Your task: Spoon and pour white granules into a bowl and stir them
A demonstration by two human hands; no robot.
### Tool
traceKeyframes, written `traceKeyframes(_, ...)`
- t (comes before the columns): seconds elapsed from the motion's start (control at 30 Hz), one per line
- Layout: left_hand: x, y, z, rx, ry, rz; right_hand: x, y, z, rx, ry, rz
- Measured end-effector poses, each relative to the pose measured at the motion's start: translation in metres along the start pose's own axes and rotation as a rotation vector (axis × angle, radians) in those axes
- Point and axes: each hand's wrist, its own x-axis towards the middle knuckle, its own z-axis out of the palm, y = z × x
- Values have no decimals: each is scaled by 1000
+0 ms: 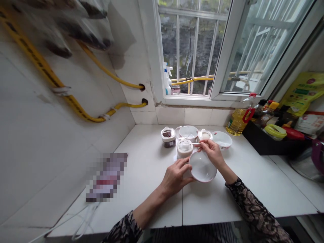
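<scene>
Below and right of frame centre, our left hand (178, 172) grips the tilted bowl (203, 168) by its rim while our right hand (210, 151) pinches the spoon (195, 143) at the white jar (184, 155); we judge that a level spoon and the bowl held close best limit spills.

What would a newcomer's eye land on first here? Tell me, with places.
At centre, the left hand holds a white bowl, and the right hand a spoon at the jar just beyond it. A bright yellow pipe runs along the wall at left. At right, a golden oil bottle with a red handle stands beside a black box.
</scene>
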Motion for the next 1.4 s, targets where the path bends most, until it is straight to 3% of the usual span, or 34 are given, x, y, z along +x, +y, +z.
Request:
traceKeyframes(0.73,-1,-1,1,-7,-17,-19,-1,-1,7,-101,46,-101)
traceKeyframes(0.93,0,0,0,3,-11,-10,-6,-5,10,-76,-28,-90)
traceKeyframes(1.1,0,0,0,3,-21,-11,-6,-6,5,-66,20,-95)
traceKeyframes(1.23,-1,-1,0,-3,-23,-22,-4,-7,-1,45,22,2)
traceKeyframes(1.4,-1,-1,-2,0,-11,-6,-2,-17,-27,120,-11,78)
